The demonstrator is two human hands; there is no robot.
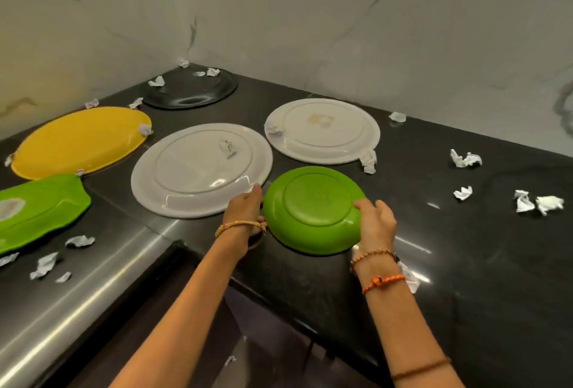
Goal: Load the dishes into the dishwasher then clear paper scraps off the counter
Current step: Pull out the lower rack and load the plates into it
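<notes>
A round green plate (313, 207) lies upside down near the front edge of the black counter (465, 248). My left hand (245, 210) grips its left rim and my right hand (376, 223) grips its right rim. Behind it lie two upturned white plates, a large one (198, 170) and a smaller one (322, 130). A yellow oval plate (80, 139), a green leaf-shaped dish (40, 207) and a black plate (192, 89) lie further left and back. Crumpled paper scraps (465, 159) are scattered over the counter and on some plates.
Marble-patterned walls (372, 30) close the counter's back and left sides, meeting in a corner. More scraps (539, 203) lie to the right and others (46, 263) at front left. A dark recess below the counter edge (173, 310) opens between my arms.
</notes>
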